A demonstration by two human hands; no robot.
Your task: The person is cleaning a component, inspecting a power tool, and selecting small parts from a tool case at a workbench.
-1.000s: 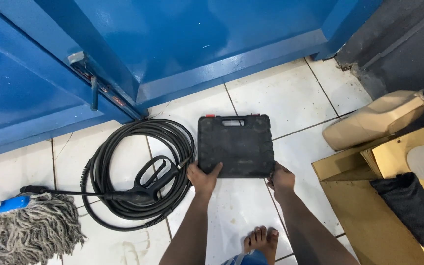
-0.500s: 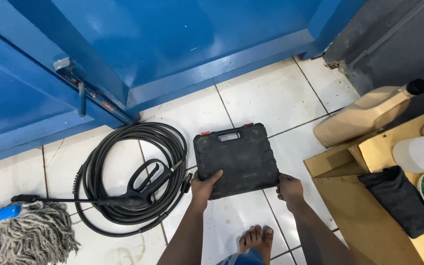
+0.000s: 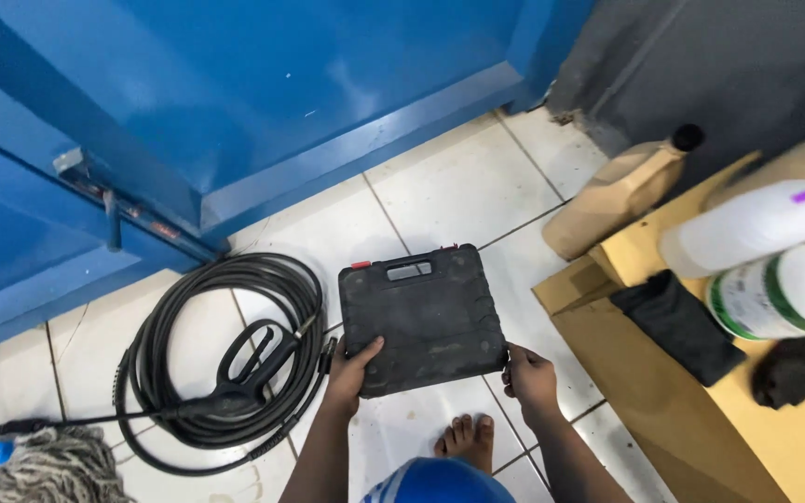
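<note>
Over the last second the black plastic case (image 3: 421, 317) has stayed flat on the tiled floor (image 3: 458, 186) beside the coiled black hose (image 3: 225, 359), so it looks only steadied, not lifted. The left hand (image 3: 351, 368) has its grip partly closed on the near left corner, thumb on top; the right hand (image 3: 528, 377) curls against the near right corner
</note>
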